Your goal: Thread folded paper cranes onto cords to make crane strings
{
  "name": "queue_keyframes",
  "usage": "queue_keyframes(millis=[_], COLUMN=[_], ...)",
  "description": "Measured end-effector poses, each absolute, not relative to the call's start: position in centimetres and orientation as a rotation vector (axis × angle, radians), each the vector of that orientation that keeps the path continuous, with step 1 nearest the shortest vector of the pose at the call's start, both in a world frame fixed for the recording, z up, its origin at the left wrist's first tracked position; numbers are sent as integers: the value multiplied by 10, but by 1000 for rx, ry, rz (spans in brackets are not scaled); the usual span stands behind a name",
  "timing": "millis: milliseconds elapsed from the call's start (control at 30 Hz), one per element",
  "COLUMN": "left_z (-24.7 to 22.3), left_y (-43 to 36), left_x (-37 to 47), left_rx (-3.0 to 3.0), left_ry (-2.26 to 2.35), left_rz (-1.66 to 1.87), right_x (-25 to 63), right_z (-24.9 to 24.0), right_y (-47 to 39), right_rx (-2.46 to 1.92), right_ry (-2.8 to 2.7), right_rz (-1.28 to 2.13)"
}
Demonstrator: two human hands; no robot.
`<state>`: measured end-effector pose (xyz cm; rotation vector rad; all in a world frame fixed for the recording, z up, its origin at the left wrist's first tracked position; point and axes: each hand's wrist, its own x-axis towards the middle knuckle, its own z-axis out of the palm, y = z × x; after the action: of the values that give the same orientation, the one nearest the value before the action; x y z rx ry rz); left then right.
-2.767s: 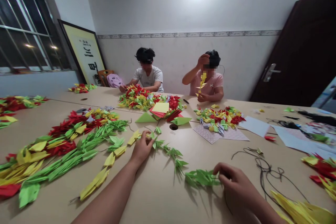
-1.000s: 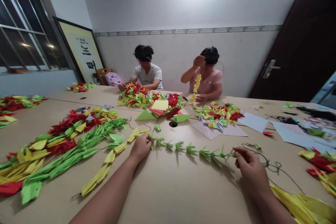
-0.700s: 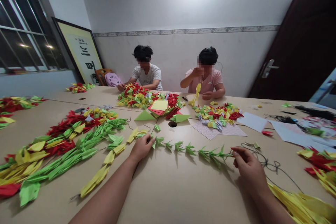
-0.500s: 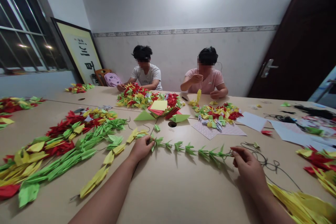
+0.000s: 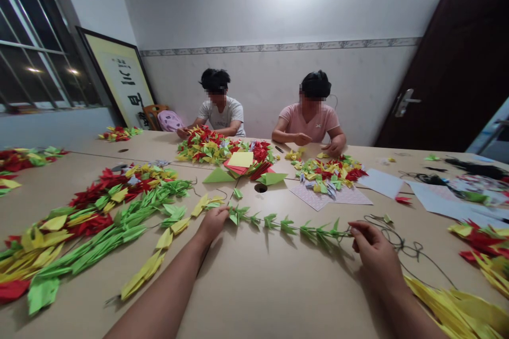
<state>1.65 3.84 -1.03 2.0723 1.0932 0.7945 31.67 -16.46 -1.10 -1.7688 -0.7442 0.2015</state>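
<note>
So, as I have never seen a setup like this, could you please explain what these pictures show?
There is no robot here: every picture comes from one camera worn on a person's head, looking forward and down at their bare hands. The left hand and right hand hold a strand of green folded paper between them, over a pale table. On it lie a yellow paper strand near the left hand, black cord near the right, and, farther off, square paper sheets and a multicoloured heap. Across the table sit a person in white and a person in pink.
</note>
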Motion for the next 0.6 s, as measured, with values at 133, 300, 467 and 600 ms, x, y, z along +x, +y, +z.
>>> queue_keyframes(millis=[133,300,467,600], left_z=[-11,-7,-4,-5], left_y=[37,35,37,37], left_x=[18,17,15,15], left_rx=[2114,2220,2218,2160], left_ry=[1157,1210,1219,1264], left_rz=[790,770,768,826], right_x=[319,319,317,319], right_z=[-15,-15,-13,-16], right_y=[-164,-163,-163,-163], right_rx=[-1765,-1739,-1739,-1737], right_ry=[-749,-735,-713,-736], right_rz=[212,225,237,241])
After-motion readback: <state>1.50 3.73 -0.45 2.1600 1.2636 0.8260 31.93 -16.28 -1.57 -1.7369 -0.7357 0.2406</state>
